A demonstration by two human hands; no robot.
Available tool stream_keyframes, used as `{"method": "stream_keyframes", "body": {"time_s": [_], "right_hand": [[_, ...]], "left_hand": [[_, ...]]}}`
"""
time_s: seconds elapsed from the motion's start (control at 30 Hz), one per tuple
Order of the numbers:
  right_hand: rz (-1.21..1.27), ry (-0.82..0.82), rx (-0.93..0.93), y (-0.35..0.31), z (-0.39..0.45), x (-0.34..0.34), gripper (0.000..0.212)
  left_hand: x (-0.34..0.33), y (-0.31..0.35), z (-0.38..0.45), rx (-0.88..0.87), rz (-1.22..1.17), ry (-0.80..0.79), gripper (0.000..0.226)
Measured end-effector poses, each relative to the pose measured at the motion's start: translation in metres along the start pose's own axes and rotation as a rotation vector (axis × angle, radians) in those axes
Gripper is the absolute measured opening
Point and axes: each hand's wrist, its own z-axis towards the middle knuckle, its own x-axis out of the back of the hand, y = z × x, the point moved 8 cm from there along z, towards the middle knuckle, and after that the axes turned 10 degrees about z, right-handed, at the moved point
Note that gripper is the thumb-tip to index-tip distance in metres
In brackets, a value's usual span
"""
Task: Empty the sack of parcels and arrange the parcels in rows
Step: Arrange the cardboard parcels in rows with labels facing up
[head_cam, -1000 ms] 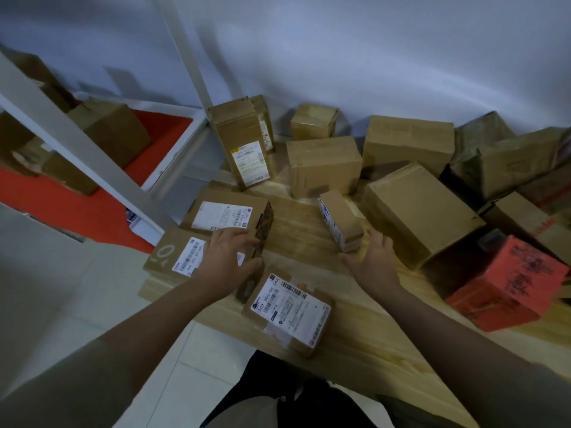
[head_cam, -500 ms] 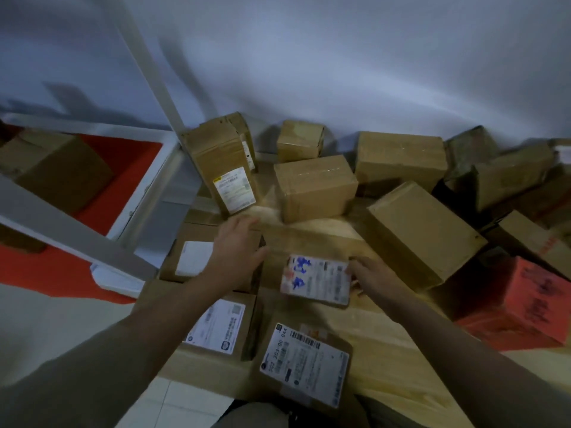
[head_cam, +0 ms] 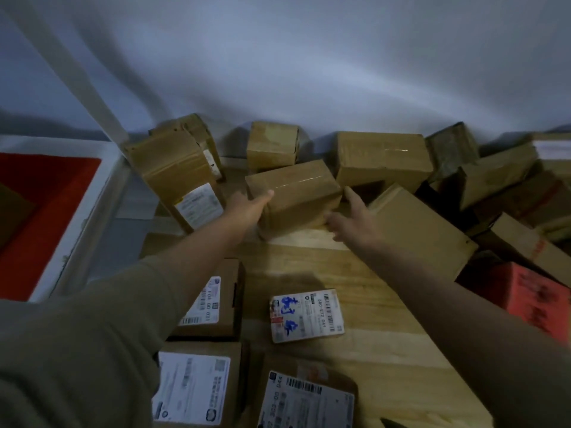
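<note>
A plain taped cardboard parcel (head_cam: pixel 295 197) lies near the back of the wooden table (head_cam: pixel 386 335). My left hand (head_cam: pixel 247 208) presses against its left side, and my right hand (head_cam: pixel 352 216) touches its right front corner, fingers spread. Closer to me, several labelled parcels lie flat: a small one with blue writing (head_cam: pixel 306 315), one under my left forearm (head_cam: pixel 213 304), and two at the front edge (head_cam: pixel 194 387) (head_cam: pixel 306 400). No sack is in view.
More cardboard boxes crowd the back wall: a tall labelled one (head_cam: pixel 179 177), a small cube (head_cam: pixel 272 145), a wide box (head_cam: pixel 381 159). A big tilted box (head_cam: pixel 423 230) and a red box (head_cam: pixel 525 295) lie at the right. A white shelf frame (head_cam: pixel 108 180) with a red surface stands left.
Both hands left the small labelled parcels and reached forward to the plain box at the back. The parcel with blue writing now lies flat by itself.
</note>
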Motion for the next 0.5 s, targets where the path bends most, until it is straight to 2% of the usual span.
{"method": "stream_keyframes", "body": {"time_s": [0.13, 0.27, 0.33, 0.37, 0.43, 0.5], "right_hand": [[0.062, 0.071, -0.142, 0.001, 0.040, -0.001, 0.049], [0.022, 0.059, -0.280, 0.009, 0.042, -0.002, 0.057], [-0.030, 0.055, -0.240, 0.008, 0.038, 0.002, 0.063], [-0.020, 0.059, -0.203, 0.006, 0.035, 0.005, 0.064], [0.080, 0.068, -0.140, 0.000, 0.025, 0.010, 0.071], [0.152, 0.056, -0.159, 0.003, 0.011, 0.013, 0.095]], "left_hand": [[-0.012, 0.000, 0.002, -0.073, 0.016, -0.072, 0.060], [-0.013, -0.009, -0.001, -0.028, -0.055, -0.092, 0.062], [-0.014, -0.013, -0.009, 0.013, -0.183, -0.131, 0.059], [-0.014, -0.016, -0.014, 0.063, -0.293, -0.130, 0.068], [-0.005, -0.023, -0.020, 0.138, -0.492, -0.035, 0.089], [0.010, -0.023, -0.025, 0.070, -0.499, 0.082, 0.084]]}}
